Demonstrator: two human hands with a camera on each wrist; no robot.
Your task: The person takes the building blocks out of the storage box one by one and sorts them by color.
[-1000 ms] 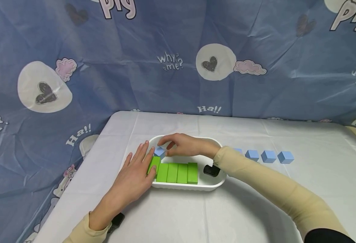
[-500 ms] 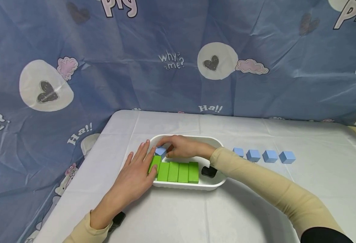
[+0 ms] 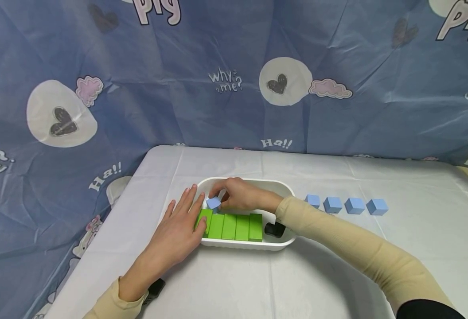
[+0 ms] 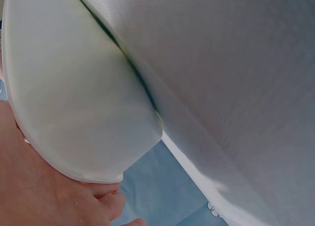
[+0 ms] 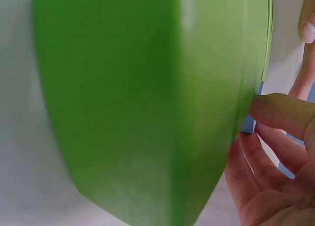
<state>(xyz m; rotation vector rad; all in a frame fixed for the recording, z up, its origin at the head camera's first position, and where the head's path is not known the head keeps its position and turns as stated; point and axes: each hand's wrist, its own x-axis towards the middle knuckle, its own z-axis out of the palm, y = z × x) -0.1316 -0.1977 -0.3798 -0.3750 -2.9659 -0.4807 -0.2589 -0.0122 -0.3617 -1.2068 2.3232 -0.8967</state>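
Between the thumb and fingers of my right hand (image 3: pixel 239 194) is a small blue cube (image 3: pixel 213 203), pinched inside the white oval tray (image 3: pixel 274 246) near its left end. In the right wrist view the blue cube (image 5: pixel 249 123) is mostly hidden behind a row of green blocks (image 5: pixel 108 88) and the fingertips. That row of green blocks (image 3: pixel 229 227) stands side by side along the tray's near wall. My left hand (image 3: pixel 178 226) lies over the tray's left end with straight fingers, its thumb touching the leftmost green block. The left wrist view shows the left hand (image 4: pixel 54 186) against the tray's rim.
Several blue cubes (image 3: pixel 355 205) stand in a line on the white-covered table (image 3: pixel 234 279), right of the tray and behind the right forearm. A black wrist camera (image 3: pixel 274 229) hangs under the right wrist, over the tray's right end. A patterned blue cloth (image 3: pixel 178 106) hangs behind.
The right fingers have closed on the blue cube in the tray and drawn it slightly nearer and to the right. The leftmost green block has shifted slightly nearer. The left hand stays in place.
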